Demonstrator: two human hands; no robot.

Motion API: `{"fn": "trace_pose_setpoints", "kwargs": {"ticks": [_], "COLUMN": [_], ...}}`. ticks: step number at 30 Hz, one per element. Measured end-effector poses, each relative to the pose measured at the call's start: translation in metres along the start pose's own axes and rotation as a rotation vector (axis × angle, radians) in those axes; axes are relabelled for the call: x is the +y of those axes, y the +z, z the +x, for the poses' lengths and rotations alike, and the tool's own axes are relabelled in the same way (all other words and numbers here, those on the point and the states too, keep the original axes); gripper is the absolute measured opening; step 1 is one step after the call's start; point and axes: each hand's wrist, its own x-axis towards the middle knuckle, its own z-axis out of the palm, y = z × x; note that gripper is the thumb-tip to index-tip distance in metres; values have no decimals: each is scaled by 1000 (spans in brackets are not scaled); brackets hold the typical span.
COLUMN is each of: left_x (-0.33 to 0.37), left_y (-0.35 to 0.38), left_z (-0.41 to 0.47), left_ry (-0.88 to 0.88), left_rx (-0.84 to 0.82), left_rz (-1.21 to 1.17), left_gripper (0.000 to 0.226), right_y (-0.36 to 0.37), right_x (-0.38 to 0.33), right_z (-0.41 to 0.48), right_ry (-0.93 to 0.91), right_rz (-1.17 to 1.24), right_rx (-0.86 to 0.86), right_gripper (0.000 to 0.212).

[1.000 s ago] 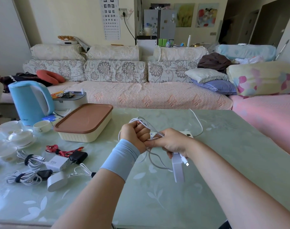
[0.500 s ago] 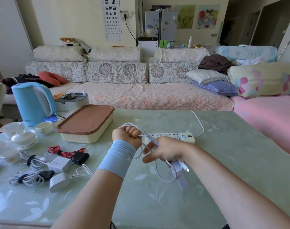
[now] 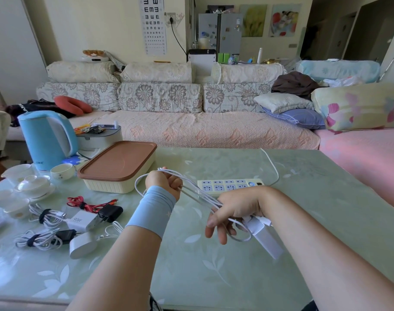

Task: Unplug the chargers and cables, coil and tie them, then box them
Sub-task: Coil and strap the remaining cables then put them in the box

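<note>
Item in hand: white cable [image 3: 198,194], unplugged, with its white charger [image 3: 266,237] attached.

- Left hand [image 3: 166,182]: closed in a fist round one end of the loops, held above the table [image 3: 236,277] just in front of the box [image 3: 117,167].
- Right hand [image 3: 233,209]: takes the other end of the strands. Two fingers [image 3: 216,223] hang loosely extended with a loop lying across them. The rest of the grip is hidden under the palm, so exactly how the strands are pinched cannot be told. The charger hangs slanted below this hand, clear of the table.
- Change over the last second: the hands were bunched together above the power strip [image 3: 229,186]; they are now drawn apart, the right one nearer the person. The loops are stretched out long between them and the strip is uncovered, with no plug showing in its sockets.
- Reading: unplugging looks finished. The coil is being evened out, and no tie is on it yet.
- Already done, at table left: two tied white bundles [image 3: 46,217] [image 3: 37,240].
- Loose beside them: a 90W adapter [image 3: 82,221], a black plug [image 3: 110,213], a red cable [image 3: 88,202] and a round white charger [image 3: 82,245].
- Box: lid on, nothing packed so far as can be seen; boxing remains.
- Risk: the slack loop over the extended fingers may slip before tying.
</note>
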Motion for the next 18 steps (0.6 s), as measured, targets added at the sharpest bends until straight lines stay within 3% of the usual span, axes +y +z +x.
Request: {"fn": "trace_pose_setpoints", "kwargs": {"ticks": [4, 6, 8, 10, 12, 15, 17, 18], "left_x": [-1, 0, -3, -9, -16, -27, -26, -22], "left_y": [2, -2, -10, -14, -10, 3, 12, 17], "left_z": [2, 2, 2, -5, -19, -42, -54, -59], "left_ry": [67, 117, 138, 22, -71, -57, 148, 376], "left_rx": [-47, -134, -179, -262, -405, -574, -595, -550], "left_rz": [85, 446, 1045, 1463, 1747, 1854, 1946, 2011], "left_gripper": [31, 25, 23, 34, 38, 37, 35, 39], "right_y": [-2, -4, -5, -7, -8, -6, -4, -4], "right_x": [7, 14, 20, 23, 22, 20, 18, 17], "right_z": [1, 5, 8, 11, 12, 13, 11, 10], "right_ry": [-39, -100, -117, -93, -51, 6, -3, 5], "right_rz": [195, 278, 347, 363, 240, 56, -5, -27], "right_rx": [72, 175, 295, 394, 478, 526, 484, 463], "right_gripper": [33, 36, 35, 35, 38, 45, 38, 35]}}
